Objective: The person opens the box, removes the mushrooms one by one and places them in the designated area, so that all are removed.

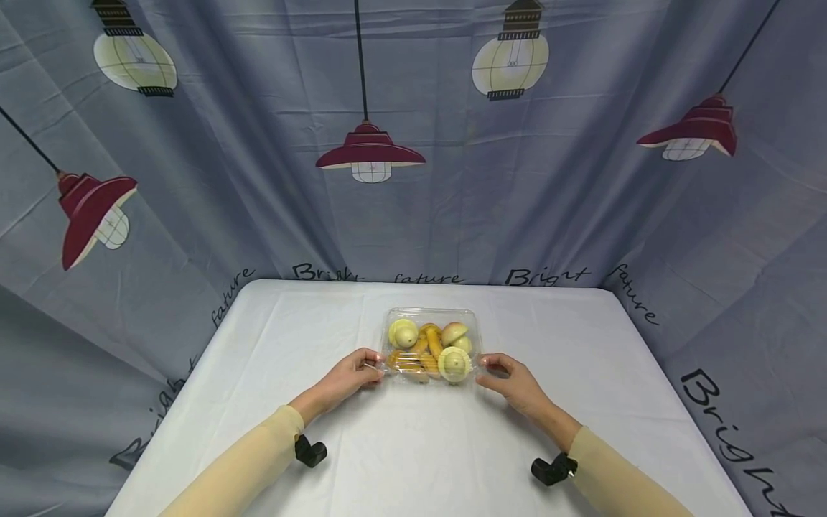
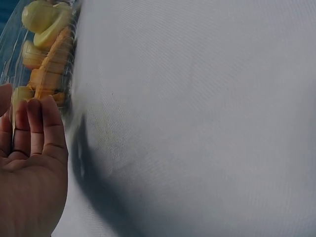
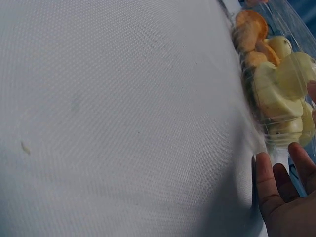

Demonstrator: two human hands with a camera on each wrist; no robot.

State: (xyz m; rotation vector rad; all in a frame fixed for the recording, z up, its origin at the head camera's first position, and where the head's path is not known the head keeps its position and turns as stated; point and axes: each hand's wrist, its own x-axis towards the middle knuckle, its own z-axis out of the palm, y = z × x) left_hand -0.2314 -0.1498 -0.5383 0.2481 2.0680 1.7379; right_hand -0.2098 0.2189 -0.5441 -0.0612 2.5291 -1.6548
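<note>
A clear plastic clamshell box [image 1: 429,314] stands on the white tabletop with its lid down. Through it show pale yellow-green fruit pieces [image 1: 454,364], one with a reddish skin, and several orange, elongated pieces [image 1: 434,342]. At the box's near left corner, my left hand [image 1: 347,375] pinches the rim between thumb and fingertips. My right hand [image 1: 517,384] holds the near right corner, thumb and index finger at the edge. The left wrist view shows the left fingers [image 2: 51,123] against the end wall. In the right wrist view, the right fingers [image 3: 266,180] are by the opposite end.
A white cloth covers the table [image 1: 310,309]. Behind and beside it hangs a grey-blue curtain [image 1: 413,222] printed with lamps and lettering. Each wrist carries a black camera mount, on the left [image 1: 311,452] and on the right [image 1: 553,469].
</note>
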